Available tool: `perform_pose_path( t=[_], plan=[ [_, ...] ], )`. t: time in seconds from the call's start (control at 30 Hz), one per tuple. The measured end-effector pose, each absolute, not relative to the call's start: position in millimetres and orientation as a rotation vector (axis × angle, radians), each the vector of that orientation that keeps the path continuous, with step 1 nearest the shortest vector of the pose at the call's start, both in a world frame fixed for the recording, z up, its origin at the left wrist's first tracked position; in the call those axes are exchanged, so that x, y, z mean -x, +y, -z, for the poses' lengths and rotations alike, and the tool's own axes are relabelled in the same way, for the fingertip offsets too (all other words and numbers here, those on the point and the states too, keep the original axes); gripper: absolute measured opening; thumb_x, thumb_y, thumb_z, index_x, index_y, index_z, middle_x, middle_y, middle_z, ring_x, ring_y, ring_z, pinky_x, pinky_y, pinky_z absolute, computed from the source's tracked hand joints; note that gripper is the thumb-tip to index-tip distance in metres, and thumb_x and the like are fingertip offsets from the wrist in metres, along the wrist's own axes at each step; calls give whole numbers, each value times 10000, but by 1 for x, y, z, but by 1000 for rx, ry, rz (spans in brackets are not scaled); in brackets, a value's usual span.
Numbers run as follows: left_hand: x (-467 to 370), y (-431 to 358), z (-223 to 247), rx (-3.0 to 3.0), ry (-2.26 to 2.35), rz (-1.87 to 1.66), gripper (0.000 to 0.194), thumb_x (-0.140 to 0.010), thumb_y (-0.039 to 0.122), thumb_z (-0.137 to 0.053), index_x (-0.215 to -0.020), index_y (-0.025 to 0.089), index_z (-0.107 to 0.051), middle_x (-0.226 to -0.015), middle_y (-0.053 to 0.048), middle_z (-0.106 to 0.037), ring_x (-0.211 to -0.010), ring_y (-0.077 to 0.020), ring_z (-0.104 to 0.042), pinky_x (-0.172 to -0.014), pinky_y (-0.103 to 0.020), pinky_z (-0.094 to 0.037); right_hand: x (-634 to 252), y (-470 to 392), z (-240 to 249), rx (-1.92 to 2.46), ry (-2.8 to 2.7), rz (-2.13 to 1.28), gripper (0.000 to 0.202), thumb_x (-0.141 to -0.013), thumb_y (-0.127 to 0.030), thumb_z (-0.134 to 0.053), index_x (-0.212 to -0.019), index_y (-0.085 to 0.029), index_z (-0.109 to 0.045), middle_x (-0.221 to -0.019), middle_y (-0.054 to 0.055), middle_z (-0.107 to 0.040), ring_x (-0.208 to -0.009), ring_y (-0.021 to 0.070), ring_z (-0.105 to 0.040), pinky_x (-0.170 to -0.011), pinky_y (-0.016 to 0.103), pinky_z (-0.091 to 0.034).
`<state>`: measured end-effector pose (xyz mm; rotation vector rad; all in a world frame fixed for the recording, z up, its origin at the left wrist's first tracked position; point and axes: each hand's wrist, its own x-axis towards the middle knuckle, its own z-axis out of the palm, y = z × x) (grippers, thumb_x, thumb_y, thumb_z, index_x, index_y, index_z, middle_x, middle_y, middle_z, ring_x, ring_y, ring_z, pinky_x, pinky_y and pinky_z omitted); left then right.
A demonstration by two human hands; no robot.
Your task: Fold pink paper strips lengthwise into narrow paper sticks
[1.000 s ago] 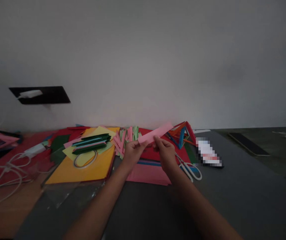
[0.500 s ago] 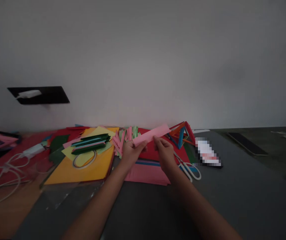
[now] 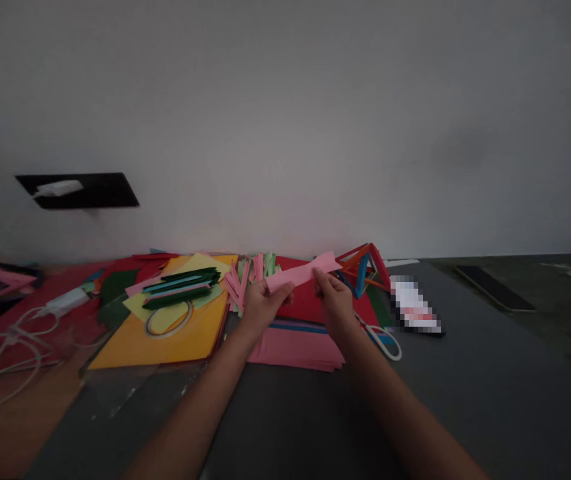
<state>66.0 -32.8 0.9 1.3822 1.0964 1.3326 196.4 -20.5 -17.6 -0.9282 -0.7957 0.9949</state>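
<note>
A pink paper strip [image 3: 295, 273] is stretched between my two hands, above red and pink sheets. My left hand [image 3: 264, 305] pinches its left end, thumb on top. Nearer the strip's right end, my right hand [image 3: 334, 297] grips the lower edge between thumb and fingers. Below lies a stack of pink paper [image 3: 292, 348]. White-handled scissors [image 3: 388, 343] lie partly behind my right hand. Just beyond that hand stands a frame of folded orange, blue and red strips [image 3: 362, 270].
Folded green strips [image 3: 182, 287] and a tape ring [image 3: 148, 323] rest on yellow-orange sheets [image 3: 190, 348]. White cables [image 3: 12, 337] lie at the left. A phone [image 3: 418, 307] with a blurred screen and a dark flat object [image 3: 495, 288] are on the right.
My right hand has slid right along the pink strip, whose right end now looks bent. It covers more of the scissors. My left hand has barely moved.
</note>
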Motion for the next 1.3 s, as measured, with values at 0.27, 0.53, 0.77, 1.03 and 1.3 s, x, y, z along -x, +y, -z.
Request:
perform_pose_path(
  t=[0.27, 0.53, 0.77, 1.03, 1.3],
  plan=[
    [-61, -32, -5, -1456, 1069, -1277, 273, -654, 393, -580, -608, 124, -570, -471, -3, -537, -396, -67, -465, -367, -159, -353, -199, -17, 15, 839, -652, -1147, 279, -558, -413, -672, -610, -165, -556, -563, -26, -554, -525, 90, -509, -482, 206, -381],
    [-61, -32, -14, -1434, 1047, -1266, 261, -634, 374, -601, -592, 121, -554, -453, 3, -536, -370, -74, -468, -360, -174, -353, -205, -16, 10, 712, -532, -1220, 200, -520, -274, -722, -589, -154, -578, -596, -3, -615, -607, 120, -588, -649, 244, -481],
    [-56, -29, -7, -1575, 1150, -1324, 220, -628, 341, -618, -609, 126, -577, -488, 4, -560, -417, -94, -496, -393, -184, -382, -214, -15, 13, 784, -653, -1341, 219, -487, -183, -721, -669, -143, -607, -612, 11, -639, -563, 139, -605, -617, 275, -506],
    [-54, -24, -6, -1370, 1114, -1298, 243, -608, 355, -625, -595, 117, -573, -502, -9, -579, -410, -100, -514, -389, -193, -401, -218, -16, 9, 712, -748, -1405, 240, -520, -241, -713, -721, -153, -615, -662, 3, -642, -601, 134, -607, -617, 268, -506],
    [-56, -27, -10, -1362, 1105, -1243, 248, -618, 337, -624, -548, 108, -561, -477, -9, -562, -401, -85, -507, -411, -183, -421, -215, -17, 10, 773, -791, -1389, 251, -509, -272, -729, -683, -131, -615, -589, 1, -637, -558, 113, -602, -630, 258, -499]
  ],
)
